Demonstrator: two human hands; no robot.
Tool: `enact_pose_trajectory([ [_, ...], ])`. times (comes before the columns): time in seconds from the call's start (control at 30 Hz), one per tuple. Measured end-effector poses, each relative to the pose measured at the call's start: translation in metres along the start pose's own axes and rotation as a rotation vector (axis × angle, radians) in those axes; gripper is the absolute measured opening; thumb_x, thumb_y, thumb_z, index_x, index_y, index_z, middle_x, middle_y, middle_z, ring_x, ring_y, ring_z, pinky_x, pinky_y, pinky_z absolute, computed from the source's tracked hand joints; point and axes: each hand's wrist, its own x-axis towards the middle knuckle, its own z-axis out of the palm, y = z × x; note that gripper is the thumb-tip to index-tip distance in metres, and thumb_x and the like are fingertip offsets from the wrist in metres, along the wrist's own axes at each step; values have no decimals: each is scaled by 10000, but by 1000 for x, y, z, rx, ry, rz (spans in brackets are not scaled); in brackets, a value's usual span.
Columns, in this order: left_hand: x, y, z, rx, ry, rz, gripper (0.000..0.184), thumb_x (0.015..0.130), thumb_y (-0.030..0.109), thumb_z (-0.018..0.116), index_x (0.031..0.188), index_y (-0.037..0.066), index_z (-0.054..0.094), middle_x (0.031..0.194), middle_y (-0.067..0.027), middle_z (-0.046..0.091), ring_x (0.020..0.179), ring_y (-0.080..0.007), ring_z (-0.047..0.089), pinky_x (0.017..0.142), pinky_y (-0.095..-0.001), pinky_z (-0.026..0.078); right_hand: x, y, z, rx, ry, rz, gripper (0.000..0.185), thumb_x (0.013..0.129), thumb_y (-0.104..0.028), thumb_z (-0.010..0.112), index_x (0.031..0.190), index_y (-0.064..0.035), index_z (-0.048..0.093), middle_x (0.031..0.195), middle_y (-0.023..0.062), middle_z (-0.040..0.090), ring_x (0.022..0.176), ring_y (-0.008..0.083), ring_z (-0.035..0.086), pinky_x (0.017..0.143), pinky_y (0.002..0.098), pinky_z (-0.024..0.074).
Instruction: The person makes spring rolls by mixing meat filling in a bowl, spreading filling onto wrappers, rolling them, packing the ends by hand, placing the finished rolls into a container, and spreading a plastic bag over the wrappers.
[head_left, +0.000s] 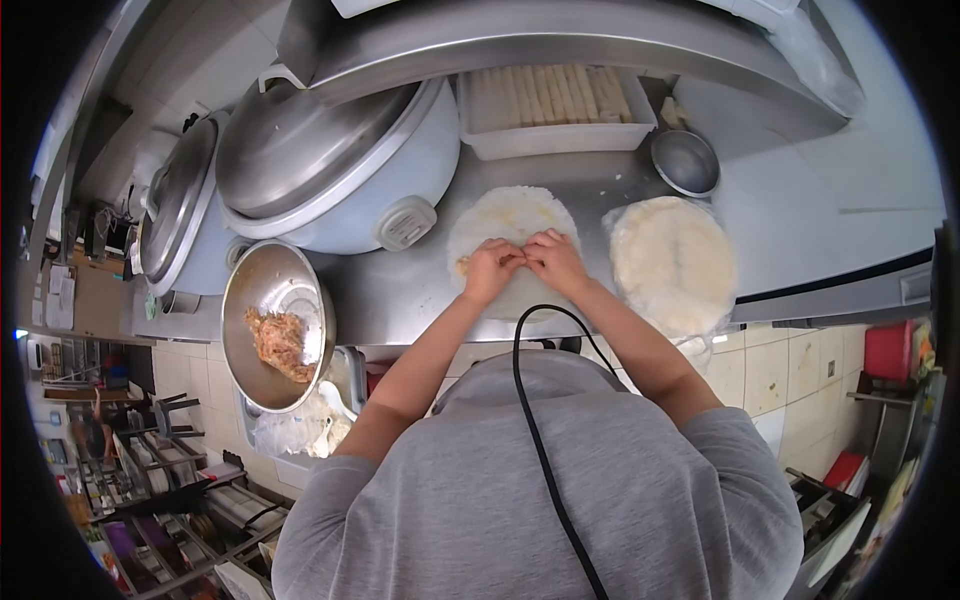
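A round, thin white wrapper (515, 208), like a spring roll skin, lies flat on the steel counter. My left hand (490, 268) is closed over its middle, fingertips pinched on it. Close against it, my right hand (553, 262) is also pinched on the wrapper, and the fingertips of both hands nearly touch. A bit of orange-tinted filling (462, 266) shows beside my left hand; whatever else lies beneath the fingers is hidden. To the right rests a stack of round wrappers (672, 265) in clear plastic.
A steel bowl (328, 330) with meat filling (280, 343) sits at the counter's left edge. Behind it stand large lidded cookers (345, 215). At the back are a white tray (560, 140) of pale rolls and a small metal bowl (686, 163), below an overhanging steel shelf (560, 45).
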Motion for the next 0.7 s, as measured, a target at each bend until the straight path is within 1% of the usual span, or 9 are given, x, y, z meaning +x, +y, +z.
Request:
enact_pose_trajectory([
  [0.07, 1, 7, -4, -182, -23, -117, 130, 671, 82, 722, 796, 64, 689, 759, -57, 640, 767, -255, 582, 695, -347, 480, 0, -2, -8, 2, 65, -32, 255, 677, -205, 720, 911, -121, 668, 955, 6, 587, 970, 208, 511, 838, 370, 391],
  [0.1, 2, 6, -4, -181, -24, -117, 130, 671, 82, 722, 796, 64, 689, 759, -57, 640, 767, -255, 582, 695, -347, 480, 0, -2, -10, 2, 66, -31, 255, 677, -205, 720, 911, -121, 668, 955, 6, 587, 970, 208, 511, 838, 370, 391],
  [0.2, 5, 5, 2, -143, 5, -34, 127, 681, 62, 717, 802, 43, 684, 791, -78, 645, 776, -261, 595, 702, -347, 487, -2, 6, -14, 148, 149, -9, 260, 669, -202, 722, 908, -115, 667, 959, 8, 590, 943, 212, 524, 830, 369, 405],
  [0.27, 4, 4, 5, -7, -34, 42, 130, 688, 60, 714, 809, 28, 680, 813, -92, 647, 783, -266, 603, 712, -350, 488, -8, 23, -5, 187, 27, 30, 222, 669, -203, 683, 867, -104, 670, 977, 23, 584, 969, 223, 513, 824, 388, 403],
  [0.4, 6, 0, 6, -32, -40, 21, 136, 682, 64, 718, 809, 33, 681, 811, -91, 649, 782, -264, 600, 708, -350, 486, -11, 14, -22, 136, 49, 52, 217, 675, -209, 678, 863, -102, 656, 965, 16, 581, 977, 220, 510, 827, 383, 403],
  [0.47, 8, 1, 7, -82, -19, -46, 141, 673, 71, 723, 802, 34, 678, 787, -92, 647, 780, -262, 594, 701, -351, 479, -7, -2, -31, 66, 224, 56, 237, 684, -228, 681, 885, -110, 645, 986, 15, 569, 984, 213, 500, 826, 384, 401],
  [0.5, 8, 2, 9, -83, -22, -46, 141, 673, 71, 723, 802, 34, 678, 787, -92, 647, 780, -262, 594, 701, -351, 479, -7, 0, -27, 66, 223, 58, 237, 684, -228, 681, 885, -110, 645, 986, 15, 569, 984, 213, 500, 826, 384, 401],
  [0.57, 9, 2, 15, -46, -7, 10, 153, 667, 78, 732, 803, 32, 677, 793, -95, 645, 780, -262, 596, 696, -350, 481, -7, 7, -16, -75, 8, 16, 346, 665, -311, 739, 955, -139, 664, 985, -14, 573, 980, 190, 506, 804, 374, 396],
  [0.7, 13, 3, 17, -80, -38, -25, 158, 664, 82, 734, 802, 30, 676, 785, -94, 640, 777, -262, 595, 695, -350, 482, -10, 25, -7, -83, 21, -27, 406, 643, -347, 754, 979, -142, 653, 1008, -12, 562, 975, 194, 501, 789, 373, 388],
])
